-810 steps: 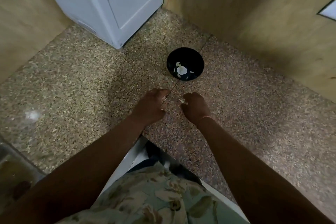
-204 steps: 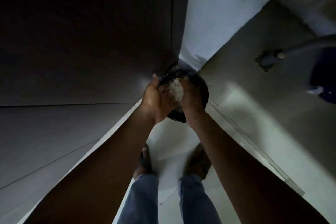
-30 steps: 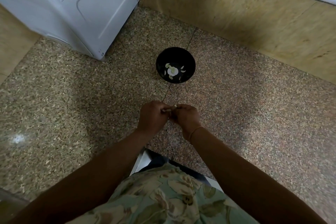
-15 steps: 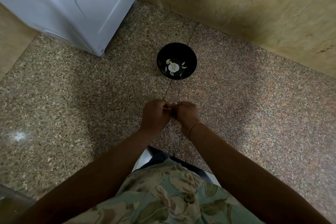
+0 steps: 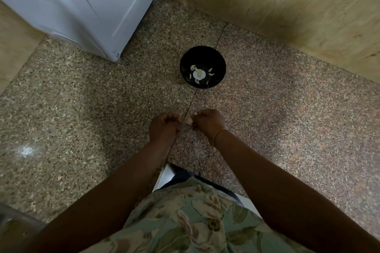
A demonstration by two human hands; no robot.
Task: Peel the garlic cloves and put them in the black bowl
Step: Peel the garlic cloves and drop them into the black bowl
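Right hand [image 5: 209, 123] pinches pale garlic clove [image 5: 188, 121]; round black bowl [image 5: 218, 61].

A pale green shirt [image 5: 195, 222] with large beige and olive leaves and a brown button [image 5: 213, 224] fills the lower centre; a thin band [image 5: 219, 132] circles the right hand's [image 5: 209, 123] wrist.

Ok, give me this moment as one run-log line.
phase: peeling | right hand: pinches garlic clove | left hand: curled beside clove, grip unclear | black bowl: on floor beyond hands, pale garlic pieces inside
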